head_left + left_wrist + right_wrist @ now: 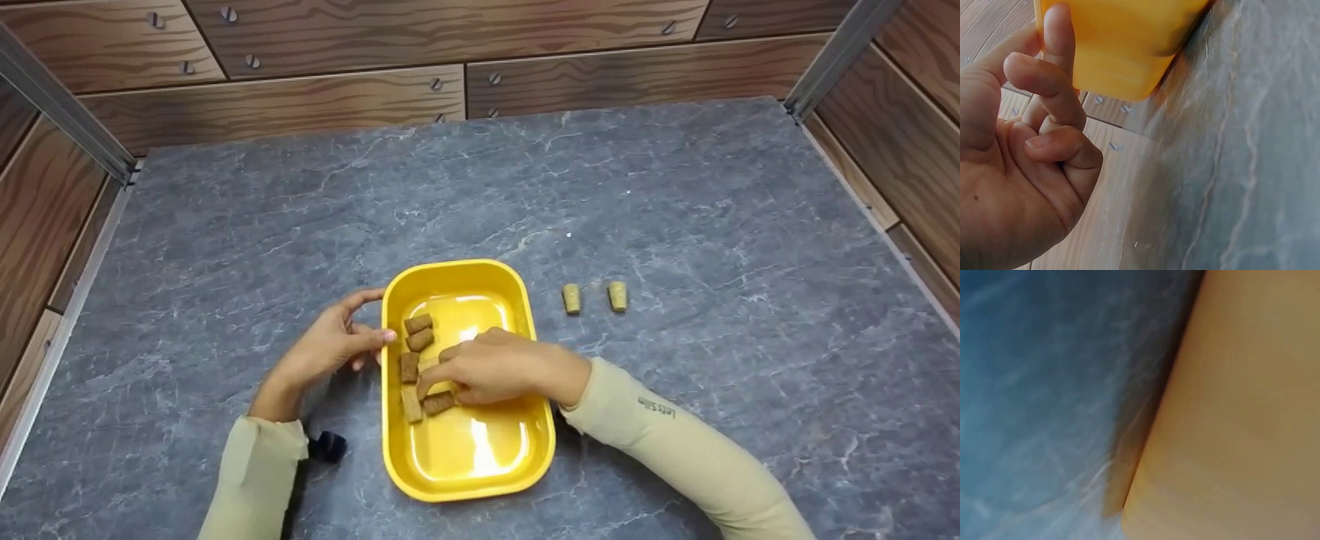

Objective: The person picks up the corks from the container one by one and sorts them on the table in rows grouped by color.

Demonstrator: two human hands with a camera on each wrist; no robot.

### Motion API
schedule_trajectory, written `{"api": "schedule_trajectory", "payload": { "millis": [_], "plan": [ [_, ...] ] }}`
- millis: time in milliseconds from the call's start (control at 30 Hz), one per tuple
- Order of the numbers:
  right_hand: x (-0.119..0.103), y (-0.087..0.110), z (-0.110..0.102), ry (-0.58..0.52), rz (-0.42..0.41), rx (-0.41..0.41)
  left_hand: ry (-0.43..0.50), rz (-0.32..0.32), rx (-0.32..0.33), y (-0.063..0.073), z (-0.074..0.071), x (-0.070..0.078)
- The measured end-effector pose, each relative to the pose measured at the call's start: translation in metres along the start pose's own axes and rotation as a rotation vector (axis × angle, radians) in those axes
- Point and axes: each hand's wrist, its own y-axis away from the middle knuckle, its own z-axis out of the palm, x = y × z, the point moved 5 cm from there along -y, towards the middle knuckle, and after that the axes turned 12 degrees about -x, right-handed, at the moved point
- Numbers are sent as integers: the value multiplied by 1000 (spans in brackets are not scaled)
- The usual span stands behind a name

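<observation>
My left hand (326,349) pinches the left rim of a yellow tray (469,495), thumb over the edge and fingers outside; the left wrist view shows fingertips by its outer wall (1123,62). Inside the tray is my right hand (495,367), its bent fingers down among several corks. Darker brown corks (418,324) lie along the left side, with another dark cork (439,403) below the fingers. A pale cork (412,405) lies beside that one. Another pale cork (427,364) shows partly, right at the fingers; I cannot tell whether they grip it.
To the right of the tray, two pale tapered corks, a left one (571,298) and a right one (617,296), lie on the grey marbled table (712,225). Wood-patterned panels (450,37) border the table at the back and sides. The tray's outside wall (1230,410) fills much of the right wrist view.
</observation>
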Motion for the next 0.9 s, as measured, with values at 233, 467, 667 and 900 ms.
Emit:
{"api": "schedule_trajectory", "payload": {
  "millis": [233, 467, 667, 900],
  "plan": [
    [-2, 1, -1, 12, 4, 4, 3, -5, -2, 0, 0, 1],
    [0, 13, -11, -14, -23, 57, 20, 8, -9, 1, 1, 1],
    [9, 37, -25, -96, -19, 113, 14, 8, -1, 0, 1, 1],
    [24, 68, -30, -162, 9, 215, 16, 6, -1, 0, 0, 0]
  ]
}}
